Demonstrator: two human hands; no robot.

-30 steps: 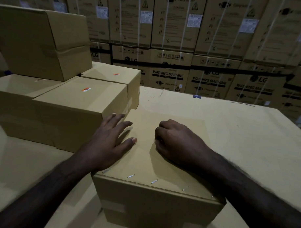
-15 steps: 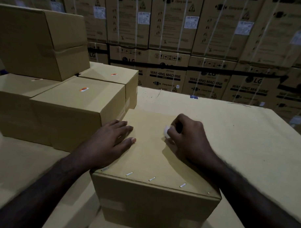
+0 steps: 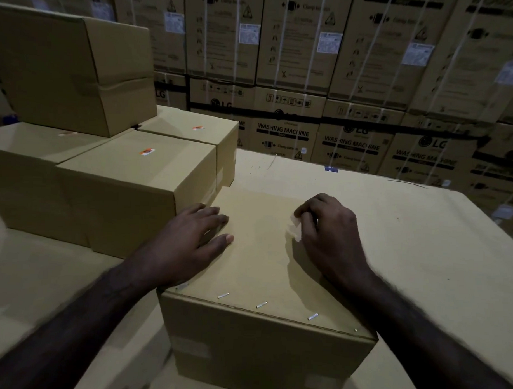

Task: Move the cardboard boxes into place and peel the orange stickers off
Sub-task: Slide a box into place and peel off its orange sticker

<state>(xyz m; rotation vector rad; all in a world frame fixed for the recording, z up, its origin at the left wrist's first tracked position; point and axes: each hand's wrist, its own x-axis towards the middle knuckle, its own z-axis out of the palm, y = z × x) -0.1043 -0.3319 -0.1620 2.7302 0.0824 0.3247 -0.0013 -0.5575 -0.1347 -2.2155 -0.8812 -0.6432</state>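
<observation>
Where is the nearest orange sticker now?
In the head view, left of centre: the orange sticker lies on top of the box beside the left hand.

We see a flat cardboard-covered surface [image 3: 393,228] carrying the stapled box [image 3: 259,325] at front centre. Left of it, touching, sit three stickered boxes [image 3: 127,195]; a small blue scrap [image 3: 331,169] lies behind it at the far edge.

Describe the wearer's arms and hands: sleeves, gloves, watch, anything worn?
Both forearms are bare to the frame edge, with no sleeves in view. The left hand and right hand have no gloves, and no rings, watch or wristbands show. The lighting is dim, so fine detail is hard to tell.
</observation>
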